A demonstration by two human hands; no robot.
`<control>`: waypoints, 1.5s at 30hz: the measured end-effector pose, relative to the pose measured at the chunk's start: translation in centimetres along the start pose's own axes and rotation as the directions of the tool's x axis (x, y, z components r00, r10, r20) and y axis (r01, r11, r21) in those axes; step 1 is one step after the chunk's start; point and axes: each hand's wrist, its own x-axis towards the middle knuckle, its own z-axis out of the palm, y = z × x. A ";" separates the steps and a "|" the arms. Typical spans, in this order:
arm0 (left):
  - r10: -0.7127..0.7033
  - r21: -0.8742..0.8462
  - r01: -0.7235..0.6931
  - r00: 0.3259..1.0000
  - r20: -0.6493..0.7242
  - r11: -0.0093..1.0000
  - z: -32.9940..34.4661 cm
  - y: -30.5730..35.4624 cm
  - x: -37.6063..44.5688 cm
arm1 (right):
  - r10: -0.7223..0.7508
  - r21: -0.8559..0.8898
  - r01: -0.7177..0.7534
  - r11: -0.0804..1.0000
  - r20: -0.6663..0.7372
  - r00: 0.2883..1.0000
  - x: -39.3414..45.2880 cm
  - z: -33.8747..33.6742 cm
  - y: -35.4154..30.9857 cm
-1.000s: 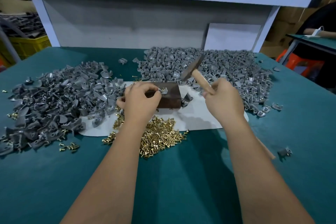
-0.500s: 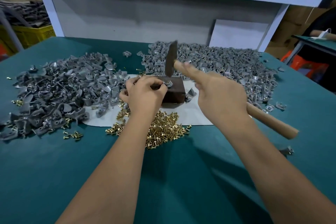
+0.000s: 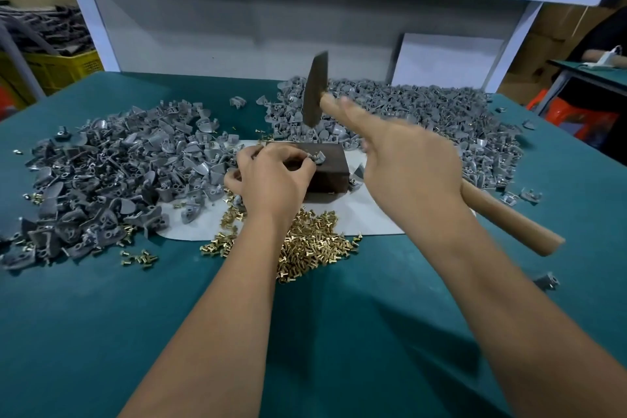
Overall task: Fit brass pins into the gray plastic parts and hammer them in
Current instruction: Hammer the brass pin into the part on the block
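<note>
My left hand (image 3: pixel 271 176) pinches a small gray plastic part (image 3: pixel 315 157) on top of a dark brown block (image 3: pixel 330 170). My right hand (image 3: pixel 410 163) grips a wooden-handled hammer (image 3: pixel 509 217), its dark metal head (image 3: pixel 315 88) raised and blurred above the block. A heap of brass pins (image 3: pixel 312 244) lies just in front of the block, partly hidden by my left forearm. Two heaps of gray plastic parts lie on the green table, a left heap (image 3: pixel 112 170) and a far right heap (image 3: pixel 424 119).
A white sheet (image 3: pixel 366 220) lies under the block. Loose pins (image 3: pixel 139 258) and stray gray parts (image 3: pixel 546 280) are scattered on the green table (image 3: pixel 101 332). A white shelf frame (image 3: pixel 237 27) stands behind. Yellow crates (image 3: pixel 57 68) sit at far left; another person's table (image 3: pixel 597 75) is at far right.
The hammer head swung up from beside the block to a raised, near-upright position above it. My left hand kept its pinch on the gray part on the block.
</note>
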 end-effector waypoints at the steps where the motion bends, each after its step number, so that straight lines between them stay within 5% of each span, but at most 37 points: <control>1: -0.003 0.005 0.003 1.000 0.000 1.000 -0.1 0.0 0.0 | -0.037 -0.003 0.037 0.999 0.037 0.999 -0.1 0.3 0.0; 3: -0.012 0.018 0.012 1.000 0.000 1.000 -0.2 0.1 -0.1 | -0.033 0.008 0.032 0.999 0.104 0.994 -0.2 0.8 0.0; 7: 0.007 0.006 -0.007 1.000 -0.013 1.000 0.0 0.0 0.0 | 0.030 0.016 -0.030 0.999 -0.011 0.999 -0.6 1.2 -0.3; 14: 0.002 0.022 -0.001 0.999 -0.038 1.000 0.1 0.1 0.1 | 0.078 0.023 -0.078 0.997 -0.007 0.997 -1.0 1.5 0.2; 17: 0.008 0.035 -0.007 1.000 -0.026 0.999 0.0 0.0 0.1 | 0.002 0.006 -0.003 1.000 0.068 0.998 -1.2 2.0 0.3; 21: 0.000 0.030 0.001 1.000 -0.023 1.000 0.1 -0.1 0.1 | 0.060 -0.025 -0.060 0.998 -0.028 0.998 -0.3 1.0 0.4; 26: -0.004 0.022 0.005 1.000 -0.025 1.000 0.1 0.0 0.2 | 0.020 -0.003 -0.020 1.000 0.075 0.997 -0.6 1.8 1.0; 30: -0.009 -0.003 0.009 0.999 -0.039 1.000 0.3 -0.1 0.3 | 0.083 -0.020 -0.084 0.996 -0.023 0.996 -0.6 1.4 0.8; 33: -0.006 -0.018 0.005 1.000 -0.014 1.000 0.2 -0.1 0.2 | 0.024 0.015 -0.026 1.000 0.089 0.996 -1.4 2.4 0.7; 41: -0.028 -0.018 0.028 0.999 0.042 0.999 -0.1 0.1 0.5 | 0.341 0.426 -0.334 0.841 0.061 0.938 1.2 3.7 3.5; 45: -0.052 -0.081 0.057 0.997 0.060 0.995 -0.4 0.4 0.6 | 0.424 0.327 -0.445 0.833 0.138 0.895 0.7 5.4 4.7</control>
